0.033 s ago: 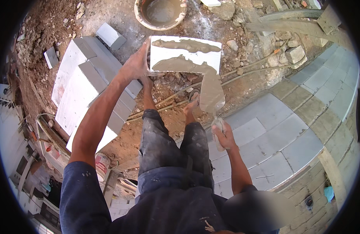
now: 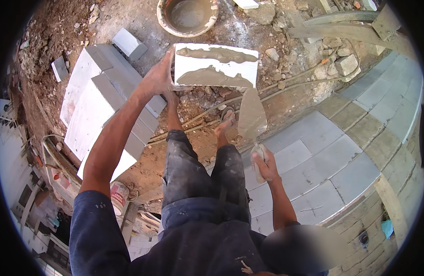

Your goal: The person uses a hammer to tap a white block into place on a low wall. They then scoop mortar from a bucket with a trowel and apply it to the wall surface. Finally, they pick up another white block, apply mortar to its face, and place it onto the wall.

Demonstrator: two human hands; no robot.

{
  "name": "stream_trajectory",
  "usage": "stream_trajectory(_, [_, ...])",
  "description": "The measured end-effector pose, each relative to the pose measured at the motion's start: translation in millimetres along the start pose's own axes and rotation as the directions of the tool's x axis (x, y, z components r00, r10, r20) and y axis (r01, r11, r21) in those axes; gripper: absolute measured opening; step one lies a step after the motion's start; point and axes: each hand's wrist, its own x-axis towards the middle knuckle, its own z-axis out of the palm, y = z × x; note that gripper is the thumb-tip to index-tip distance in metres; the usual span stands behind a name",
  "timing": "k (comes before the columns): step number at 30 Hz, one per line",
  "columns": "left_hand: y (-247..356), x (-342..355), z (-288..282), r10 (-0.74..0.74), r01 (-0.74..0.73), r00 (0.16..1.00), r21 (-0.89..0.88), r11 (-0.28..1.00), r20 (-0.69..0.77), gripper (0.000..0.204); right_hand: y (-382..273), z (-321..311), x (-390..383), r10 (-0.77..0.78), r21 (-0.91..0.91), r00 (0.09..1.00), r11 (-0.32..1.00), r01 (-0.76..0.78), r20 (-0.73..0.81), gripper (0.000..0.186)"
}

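My left hand (image 2: 160, 76) grips the left end of a white building block (image 2: 216, 68), holding it up in front of me. Two strips of wet grey mortar (image 2: 207, 77) lie along the block's face, one by the far edge and one by the near edge, with bare white between them. In my right hand (image 2: 266, 163) is the handle of a trowel (image 2: 252, 112). Its blade is coated with mortar, and the tip points away from me, just below the block's right corner. The fingers of my right hand are wrapped round the handle.
A round tub (image 2: 188, 17) of mortar stands beyond the block. Stacked white blocks (image 2: 99, 92) are at my left, with a loose piece (image 2: 130, 43) behind them. On the right runs a block wall (image 2: 308, 152). A hose (image 2: 285, 83) and rubble cross the dirt.
The trowel has drawn back slightly from the block's near right corner, toward me. The block has shifted a little to the left with my left hand.
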Motion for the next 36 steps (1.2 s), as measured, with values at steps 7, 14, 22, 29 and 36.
stream_trajectory(7, [12, 4, -9, -0.018, 0.018, 1.000, -0.021, 1.000, 0.014, 0.111, -34, -54, 122, -0.754, -0.698, 0.644, 0.532, 0.479, -0.132, 0.030])
stream_trajectory(14, [8, -5, -4, 0.006, -0.007, 1.000, 0.064, 0.998, 0.013, 0.108, -2, -68, 245, -0.811, -0.766, 0.567, 0.271, 0.583, 0.145, 0.059])
stream_trajectory(22, [14, -15, -1, -0.076, 0.074, 0.996, 0.059, 0.995, 0.036, 0.106, 85, -140, 176, -0.426, -0.900, 0.904, 0.396, 0.182, -0.004, 0.050])
stream_trajectory(29, [0, -34, 0, -0.115, 0.102, 0.989, 0.132, 0.986, 0.089, 0.105, -45, -50, 274, -0.230, -0.910, 0.973, 0.406, 0.089, -0.008, 0.057])
stream_trajectory(36, [-17, -52, -13, -0.014, -0.015, 0.994, 0.265, 0.964, 0.105, 0.109, -90, -10, 373, -0.507, -0.924, 0.854, 0.259, 0.280, 0.116, 0.058])
